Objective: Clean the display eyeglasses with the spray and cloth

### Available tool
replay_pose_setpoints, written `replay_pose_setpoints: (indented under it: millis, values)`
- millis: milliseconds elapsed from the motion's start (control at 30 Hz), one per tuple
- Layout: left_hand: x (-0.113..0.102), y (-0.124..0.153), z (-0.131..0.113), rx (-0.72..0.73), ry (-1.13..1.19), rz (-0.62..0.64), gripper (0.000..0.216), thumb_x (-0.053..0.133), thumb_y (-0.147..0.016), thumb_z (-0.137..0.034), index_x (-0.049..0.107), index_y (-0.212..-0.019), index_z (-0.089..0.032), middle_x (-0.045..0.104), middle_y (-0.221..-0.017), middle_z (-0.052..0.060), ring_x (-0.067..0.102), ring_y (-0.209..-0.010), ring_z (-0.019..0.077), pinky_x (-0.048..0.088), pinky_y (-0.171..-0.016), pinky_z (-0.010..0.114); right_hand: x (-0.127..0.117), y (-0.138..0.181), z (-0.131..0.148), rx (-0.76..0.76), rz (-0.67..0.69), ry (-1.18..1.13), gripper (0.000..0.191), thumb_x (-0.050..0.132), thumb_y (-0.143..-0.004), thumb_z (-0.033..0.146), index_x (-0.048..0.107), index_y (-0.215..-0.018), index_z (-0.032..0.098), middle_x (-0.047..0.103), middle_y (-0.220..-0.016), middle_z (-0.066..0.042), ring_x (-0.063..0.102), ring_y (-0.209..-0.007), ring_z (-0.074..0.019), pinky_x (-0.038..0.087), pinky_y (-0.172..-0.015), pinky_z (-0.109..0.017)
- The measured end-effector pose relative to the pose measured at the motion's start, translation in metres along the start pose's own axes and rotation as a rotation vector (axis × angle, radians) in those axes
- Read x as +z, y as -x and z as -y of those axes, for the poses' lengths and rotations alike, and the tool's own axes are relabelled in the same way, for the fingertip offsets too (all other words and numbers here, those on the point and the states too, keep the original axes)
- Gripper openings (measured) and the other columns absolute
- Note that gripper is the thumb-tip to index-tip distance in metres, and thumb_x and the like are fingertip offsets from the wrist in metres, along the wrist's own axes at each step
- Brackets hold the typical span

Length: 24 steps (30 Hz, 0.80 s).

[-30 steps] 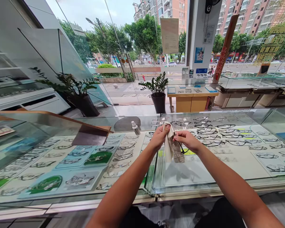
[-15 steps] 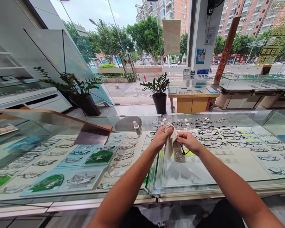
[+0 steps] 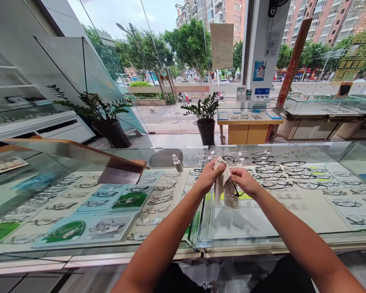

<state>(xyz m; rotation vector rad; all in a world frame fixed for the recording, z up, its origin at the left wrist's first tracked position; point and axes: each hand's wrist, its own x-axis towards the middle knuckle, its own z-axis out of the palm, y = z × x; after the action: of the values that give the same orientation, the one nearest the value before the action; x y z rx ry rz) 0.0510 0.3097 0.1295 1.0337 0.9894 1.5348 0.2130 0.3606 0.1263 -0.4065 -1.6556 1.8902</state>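
Observation:
Over the glass counter, my left hand (image 3: 208, 176) pinches a cream cleaning cloth (image 3: 221, 181) against a pair of glasses (image 3: 231, 193). My right hand (image 3: 245, 180) grips the glasses by their dark frame, lenses hanging down. Both hands meet above the display case (image 3: 250, 228), fingers closed. The cloth drapes down and hides part of the lenses. A small white spray bottle (image 3: 177, 163) stands on the glass to the left of my hands.
Rows of eyeglass frames (image 3: 280, 171) lie under the glass on both sides. A raised glass and wood lid (image 3: 79, 160) stands at the left. Potted plants (image 3: 205, 118), a yellow display table (image 3: 247, 124) and large windows lie beyond.
My hands have stayed together on the cloth and glasses, with the cloth shifting slightly over the lens. The view has drifted a little; scooters now pass outside.

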Motion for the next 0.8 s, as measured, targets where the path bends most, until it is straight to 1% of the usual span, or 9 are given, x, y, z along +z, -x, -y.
replay_pose_setpoints:
  millis: [100,167,300,467,567,633,700,733,800]
  values:
    - [-0.002,-0.002,0.003,-0.010,0.001,-0.034,0.067,0.087,-0.062,-0.077,0.058,-0.074,-0.018,0.060,-0.058,-0.004,0.050,-0.047,0.0085,0.041,-0.048,0.023,0.001,0.000,0.001,-0.015,-0.002,0.028,0.046,0.093,-0.067,0.058,0.070,-0.069,0.018,0.064,-0.074,0.001,0.052,-0.076,-0.0154,0.039,-0.077,-0.030]
    - [-0.003,-0.003,0.004,-0.020,0.027,-0.031,0.066,0.085,-0.064,-0.078,0.059,-0.074,-0.018,0.062,-0.060,-0.003,0.053,-0.051,0.0099,0.044,-0.051,0.024,0.001,0.001,0.004,-0.030,-0.037,0.010,0.049,0.092,-0.067,0.062,0.071,-0.069,0.018,0.063,-0.074,0.001,0.051,-0.074,-0.0145,0.038,-0.075,-0.030]
    - [-0.005,-0.007,0.007,-0.008,0.108,-0.041,0.064,0.087,-0.066,-0.073,0.065,-0.084,-0.017,0.070,-0.074,0.000,0.063,-0.065,0.0137,0.052,-0.064,0.026,-0.002,0.003,0.011,-0.064,-0.105,-0.057,0.052,0.091,-0.066,0.066,0.071,-0.071,0.019,0.061,-0.075,0.001,0.050,-0.073,-0.0142,0.039,-0.071,-0.029]
    - [-0.007,-0.010,0.010,0.013,0.197,-0.047,0.063,0.089,-0.067,-0.068,0.068,-0.096,-0.016,0.077,-0.087,0.005,0.074,-0.089,0.0233,0.058,-0.084,0.035,-0.004,0.004,0.018,-0.084,-0.136,-0.118,0.048,0.092,-0.067,0.062,0.069,-0.071,0.020,0.060,-0.074,0.001,0.049,-0.069,-0.0135,0.042,-0.069,-0.029]
    - [-0.006,-0.008,0.009,-0.007,0.206,-0.069,0.065,0.093,-0.062,-0.066,0.069,-0.097,-0.017,0.078,-0.087,0.006,0.075,-0.093,0.0267,0.059,-0.084,0.037,-0.006,0.004,0.019,-0.078,-0.160,-0.161,0.047,0.094,-0.064,0.061,0.071,-0.070,0.020,0.057,-0.070,0.001,0.047,-0.065,-0.0125,0.040,-0.061,-0.027]
    - [-0.005,-0.007,0.006,-0.019,0.203,-0.063,0.061,0.092,-0.064,-0.064,0.069,-0.096,-0.016,0.077,-0.085,0.006,0.075,-0.093,0.0271,0.059,-0.084,0.037,-0.009,0.004,0.019,-0.052,-0.176,-0.192,0.046,0.095,-0.064,0.060,0.071,-0.070,0.020,0.056,-0.070,0.001,0.046,-0.063,-0.0125,0.040,-0.057,-0.027]
    - [-0.004,-0.006,0.004,-0.015,0.196,-0.045,0.055,0.090,-0.069,-0.059,0.070,-0.095,-0.016,0.077,-0.084,0.006,0.075,-0.092,0.0260,0.058,-0.082,0.035,-0.012,0.004,0.020,-0.045,-0.196,-0.226,0.045,0.095,-0.063,0.058,0.070,-0.071,0.021,0.062,-0.078,-0.001,0.051,-0.067,-0.0135,0.045,-0.059,-0.026]
    - [-0.005,-0.005,0.003,-0.011,0.192,-0.042,0.053,0.091,-0.069,-0.057,0.070,-0.094,-0.015,0.076,-0.084,0.005,0.074,-0.090,0.0249,0.057,-0.081,0.034,-0.014,0.004,0.021,-0.056,-0.203,-0.244,0.045,0.096,-0.063,0.057,0.070,-0.071,0.022,0.067,-0.087,-0.003,0.057,-0.074,-0.0149,0.049,-0.063,-0.027]
    - [-0.006,-0.004,0.001,-0.010,0.184,-0.049,0.049,0.091,-0.067,-0.052,0.070,-0.090,-0.015,0.074,-0.081,0.004,0.071,-0.082,0.0215,0.055,-0.076,0.031,-0.017,0.004,0.023,-0.106,-0.209,-0.274,0.043,0.096,-0.065,0.056,0.069,-0.070,0.022,0.072,-0.110,-0.006,0.065,-0.094,-0.0196,0.056,-0.079,-0.030]
